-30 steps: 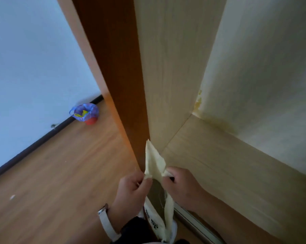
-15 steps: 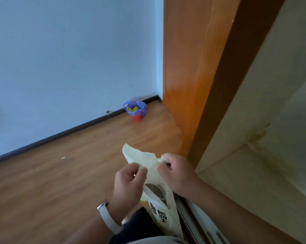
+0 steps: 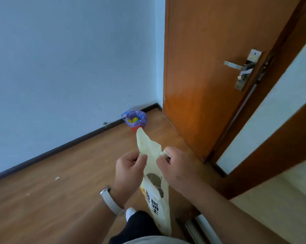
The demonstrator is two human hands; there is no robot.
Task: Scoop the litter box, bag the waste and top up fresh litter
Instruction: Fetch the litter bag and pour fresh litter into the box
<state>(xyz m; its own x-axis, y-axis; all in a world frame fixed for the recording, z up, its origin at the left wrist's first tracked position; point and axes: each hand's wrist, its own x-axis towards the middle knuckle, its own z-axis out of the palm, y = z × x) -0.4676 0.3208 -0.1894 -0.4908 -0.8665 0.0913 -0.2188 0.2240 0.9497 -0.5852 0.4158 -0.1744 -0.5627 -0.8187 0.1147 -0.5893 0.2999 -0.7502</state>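
Between the two grips hangs the litter bag [image 3: 156,205], with a loose flap of its top standing above the fingers. The left hand [image 3: 129,170] pinches one edge of the mouth and the right hand [image 3: 176,168] pinches the other, both grips narrow on the thin plastic. If they pull apart too hard, I think the bag can rip downward and spill litter on the floor [image 3: 60,199] below. The small bin [image 3: 135,119] stands well beyond the grips.

Soft, even daylight fills the room and gives the wall [image 3: 69,67] in the upper left a cool blue tint. Shadows are weak. The lower door [image 3: 189,110] shows a glossy bright patch. Straight lines bend near the frame edges, and the right side looks slightly blurred.
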